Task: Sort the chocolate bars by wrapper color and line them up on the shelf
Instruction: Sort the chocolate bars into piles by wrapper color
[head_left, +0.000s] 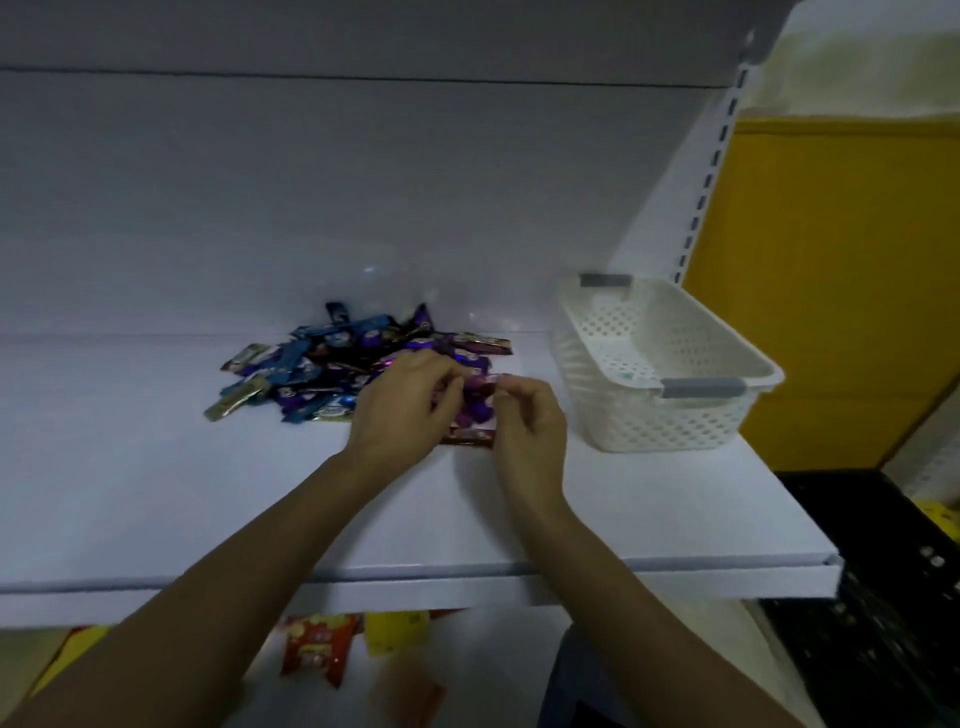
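head view: my left hand (402, 402) and right hand (527, 423) pinch purple bars (475, 402) between curled fingertips, just right of the pile (332, 364), pulling that color clear to group it; a red bar (467, 435) lies beneath; the basket (670, 410) sits empty further right on the shelf (156, 493).

Your shelf (156, 493) looks like smooth white painted metal, matt with a faint sheen. Chocolate bars (332, 369) sit in glossy foil-like wrappers, crinkled, catching light. The basket (670, 431) beside you is cream perforated plastic, matt, with smooth grey handles (701, 388). The red packet (317, 649) below reads as shiny plastic film.
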